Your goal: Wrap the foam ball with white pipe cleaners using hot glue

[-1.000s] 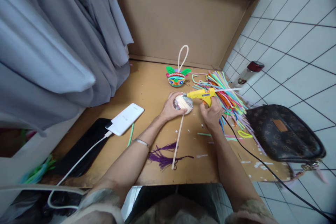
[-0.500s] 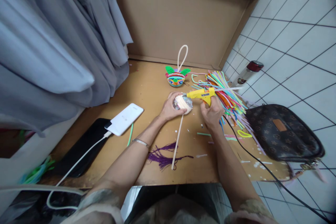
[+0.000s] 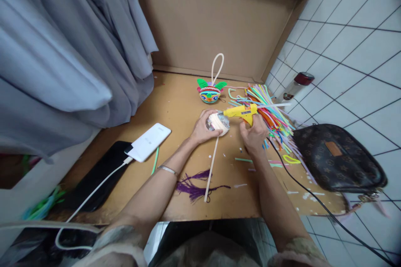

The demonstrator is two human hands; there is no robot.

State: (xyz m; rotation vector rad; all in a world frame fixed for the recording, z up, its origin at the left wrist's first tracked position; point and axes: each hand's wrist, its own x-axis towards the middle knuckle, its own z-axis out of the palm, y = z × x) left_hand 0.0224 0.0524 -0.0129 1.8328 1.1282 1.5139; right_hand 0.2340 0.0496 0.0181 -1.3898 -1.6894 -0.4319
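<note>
My left hand (image 3: 203, 128) is closed around a round ball (image 3: 220, 126) partly wrapped in cream strips, with a greyish surface showing beside them. From beneath it a cream pipe cleaner (image 3: 211, 169) runs toward the table's front edge. In my right hand (image 3: 255, 132) is a yellow glue gun (image 3: 240, 112), its nozzle at the ball's upper side; a clear glue stick juts from its back. Behind the ball sits a colourful animal-head ornament (image 3: 209, 94) with green ears and a cream loop on top. Purple tassels (image 3: 194, 190) lie near the front edge.
A heap of coloured pipe cleaners (image 3: 272, 112) lies right of the glue gun, beside a bottle (image 3: 294, 87) and a brown patterned bag (image 3: 340, 158). At left are a white power bank (image 3: 152, 142) with a cable and a black object (image 3: 103, 177). Cardboard (image 3: 219, 21) stands behind.
Almost nothing differs. The glue gun and my right hand have shifted very slightly to the right, with the nozzle still at the ball.
</note>
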